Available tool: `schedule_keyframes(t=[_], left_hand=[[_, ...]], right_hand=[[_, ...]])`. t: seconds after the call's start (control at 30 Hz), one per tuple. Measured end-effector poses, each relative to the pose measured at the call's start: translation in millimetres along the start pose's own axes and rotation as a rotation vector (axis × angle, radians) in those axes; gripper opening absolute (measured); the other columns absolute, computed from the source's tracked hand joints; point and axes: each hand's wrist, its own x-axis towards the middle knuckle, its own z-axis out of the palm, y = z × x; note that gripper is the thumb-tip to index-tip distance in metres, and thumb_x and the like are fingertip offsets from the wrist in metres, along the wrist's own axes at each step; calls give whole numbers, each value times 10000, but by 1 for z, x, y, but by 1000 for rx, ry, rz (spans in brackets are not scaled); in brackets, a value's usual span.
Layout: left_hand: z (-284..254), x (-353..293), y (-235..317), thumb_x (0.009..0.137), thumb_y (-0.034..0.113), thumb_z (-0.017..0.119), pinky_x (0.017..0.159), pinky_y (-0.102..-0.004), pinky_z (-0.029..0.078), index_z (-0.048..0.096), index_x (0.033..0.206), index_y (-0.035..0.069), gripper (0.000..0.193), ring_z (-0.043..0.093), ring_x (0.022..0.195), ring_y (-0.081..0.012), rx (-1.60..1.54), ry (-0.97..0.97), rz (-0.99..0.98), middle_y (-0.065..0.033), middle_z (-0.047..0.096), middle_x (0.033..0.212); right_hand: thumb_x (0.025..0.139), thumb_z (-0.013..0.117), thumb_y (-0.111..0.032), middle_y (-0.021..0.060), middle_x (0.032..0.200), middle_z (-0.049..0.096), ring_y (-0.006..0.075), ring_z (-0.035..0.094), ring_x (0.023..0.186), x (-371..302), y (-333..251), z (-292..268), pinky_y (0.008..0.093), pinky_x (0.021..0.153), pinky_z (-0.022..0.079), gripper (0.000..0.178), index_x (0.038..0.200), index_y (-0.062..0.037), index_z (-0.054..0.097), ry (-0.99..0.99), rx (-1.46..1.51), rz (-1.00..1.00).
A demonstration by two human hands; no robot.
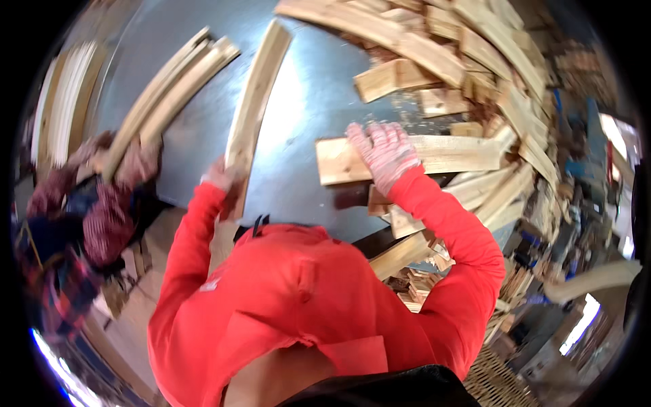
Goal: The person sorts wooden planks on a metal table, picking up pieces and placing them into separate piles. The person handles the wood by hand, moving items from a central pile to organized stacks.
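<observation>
My left hand point(220, 175), in a pale and pink work glove, grips a long narrow wooden board point(259, 91) near its close end. The board points away from me across the smooth grey tabletop point(315, 95). My right hand point(386, 154), gloved alike, lies palm down on a wider, pale wooden board point(454, 153). Its fingers are stretched out and reach the board's far edge. This second board lies crosswise, its right end on the loose wood. A small knot shows near its left end.
A large heap of wooden boards and offcuts point(441, 61) covers the table's far right. On the left, a co-worker's gloved hands point(139, 159) hold two boards point(173, 91). Stacked boards point(68, 102) stand at far left. A woven basket point(502, 380) sits at lower right.
</observation>
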Motion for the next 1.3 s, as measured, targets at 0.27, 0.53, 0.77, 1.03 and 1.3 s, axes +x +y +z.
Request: schedule_keyframes(t=[0.27, 0.53, 0.77, 1.03, 1.3], left_hand=[[-59, 13, -15, 860, 411, 551, 884, -449, 470, 572, 1218, 158, 438, 583, 1058, -408, 529, 220, 49, -211, 630, 1105], [-69, 2, -18, 829, 308, 580, 850, -432, 484, 555, 1230, 157, 429, 617, 995, -397, 429, 230, -22, -221, 650, 1053], [-65, 6, -32, 834, 184, 663, 863, -310, 478, 525, 1317, 48, 520, 629, 940, -194, -31, 47, 109, -132, 685, 1039], [-118, 30, -39, 831, 363, 603, 876, -389, 488, 573, 1264, 174, 473, 637, 1003, -357, 374, 295, -31, -195, 667, 1073], [-69, 26, 34, 828, 509, 634, 904, -367, 463, 532, 1306, 115, 628, 620, 1032, -258, 446, -96, 97, -137, 667, 1105]], right_hand=[[800, 680, -370, 167, 1259, 567, 350, 544, 1174, 63, -82, 12, 459, 1034, 399, 715, 1428, -219, 373, -455, 332, -523], [780, 589, -662, 193, 1535, 267, 372, 261, 1411, 210, 69, 38, 488, 1141, 226, 981, 1512, -130, 208, 114, -99, 373], [806, 661, -232, 151, 1329, 539, 358, 533, 1213, 259, 144, 80, 466, 970, 454, 702, 1431, -166, 351, -116, -187, 754], [807, 520, -65, 85, 1050, 688, 284, 640, 1005, 245, 63, 6, 378, 932, 430, 397, 1139, -235, 656, -472, -44, 59], [870, 483, -242, 139, 1243, 605, 337, 513, 1203, 287, -91, -7, 526, 1066, 295, 430, 1278, -129, 560, -402, -142, -220]])
